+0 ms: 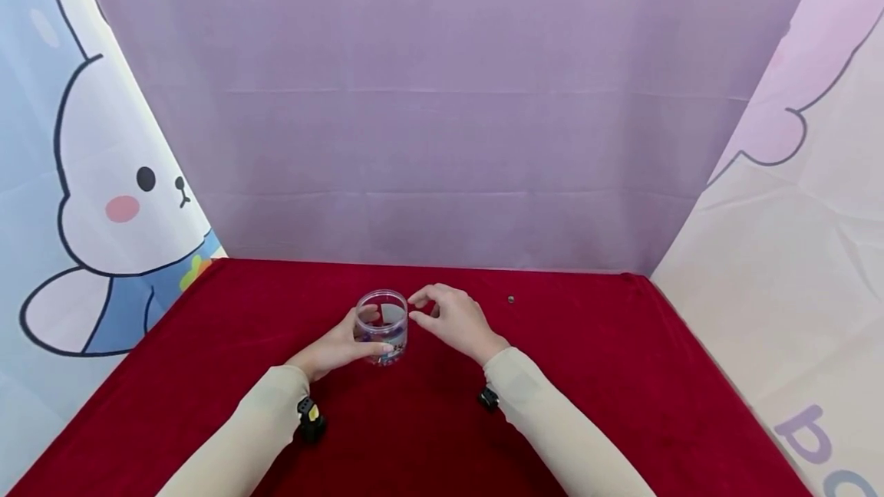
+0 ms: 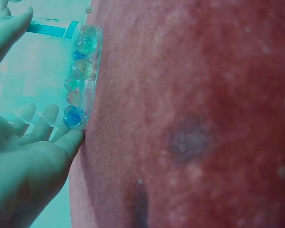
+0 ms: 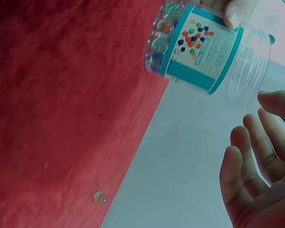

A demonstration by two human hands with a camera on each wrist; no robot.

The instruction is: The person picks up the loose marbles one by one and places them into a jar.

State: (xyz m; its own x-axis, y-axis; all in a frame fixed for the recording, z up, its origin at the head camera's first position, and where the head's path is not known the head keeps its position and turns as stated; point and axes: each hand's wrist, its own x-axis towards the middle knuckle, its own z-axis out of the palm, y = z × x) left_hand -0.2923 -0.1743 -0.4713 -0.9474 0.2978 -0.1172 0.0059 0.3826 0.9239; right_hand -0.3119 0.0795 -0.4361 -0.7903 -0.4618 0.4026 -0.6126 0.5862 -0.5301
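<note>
A clear plastic jar (image 1: 382, 327) without a lid stands upright at the middle of the red cloth. Several coloured glass marbles (image 2: 83, 69) lie along its bottom, and a white and teal label (image 3: 199, 50) wraps its side. My left hand (image 1: 345, 345) grips the jar from the left, thumb across the front and fingers behind. Close to the rim on the right is my right hand (image 1: 454, 319), its fingers loosely bent with nothing visible between them. One loose marble (image 1: 511, 299) rests on the cloth to the right of that hand.
Red cloth (image 1: 587, 382) covers the table. A plain lilac curtain (image 1: 442, 113) hangs behind it, with printed cartoon sheets (image 1: 124, 175) at both sides. Small black devices (image 1: 488, 397) are strapped to both wrists.
</note>
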